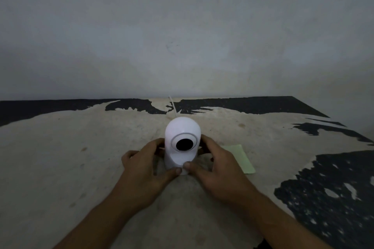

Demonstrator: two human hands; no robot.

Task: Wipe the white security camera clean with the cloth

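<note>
The white security camera (182, 141) stands upright in the middle of the worn table (81, 147), its round black lens facing me. My left hand (141, 166) wraps the camera's left side and base. My right hand (212, 166) wraps the right side, and both thumbs meet at the front of the base. A pale green cloth (241, 158) lies flat on the table just right of my right hand, partly hidden by it. Neither hand touches the cloth.
A thin white cable (173, 106) runs from behind the camera to the grey wall (182, 36). The tabletop is beige with peeling black patches; its right edge (344, 127) slants away at the right.
</note>
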